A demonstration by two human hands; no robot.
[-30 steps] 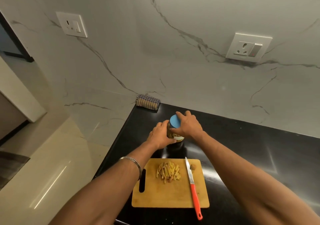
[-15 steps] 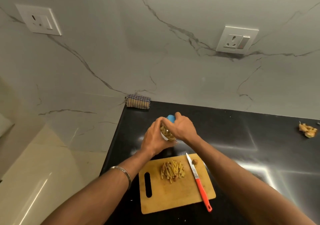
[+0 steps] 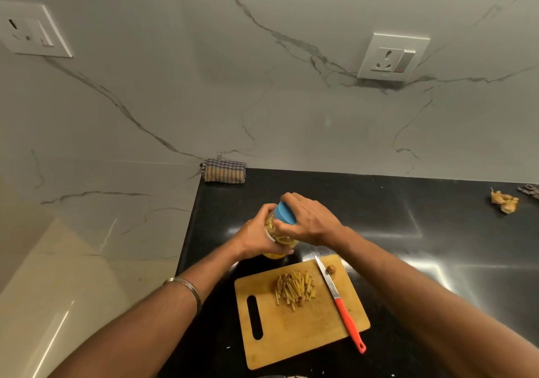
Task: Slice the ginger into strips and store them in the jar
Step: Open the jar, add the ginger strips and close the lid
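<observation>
we held the jar (image 3: 280,239) in both hands above the black countertop (image 3: 408,208), just behind the far edge of the wooden cutting board (image 3: 303,328). our left hand (image 3: 256,239) was wrapped around the jar's clear body, fingers curled about it, and pale ginger pieces showed through the wall. our right hand (image 3: 310,221) gripped the blue lid (image 3: 285,213), thumb on the near side and fingers curled over the top. the jar leaned, its lid tipped toward the back wall. whether the lid sat tight or loose we could not tell.

on the board a pile of ginger strips (image 3: 294,288) lay near its middle, toward the far edge. a knife with an orange handle (image 3: 339,302) lay just to the right of the strips, blade pointing to the board's far right corner, handle end reaching past the near right edge. a small ginger stub (image 3: 331,269) sat beside the blade tip.

a folded checked cloth (image 3: 224,170) lay at the far left corner of the countertop against the marble wall (image 3: 262,100). a heap of ginger peels (image 3: 504,200) lay near the far right edge. a metal bangle (image 3: 186,287) circled our left wrist.
</observation>
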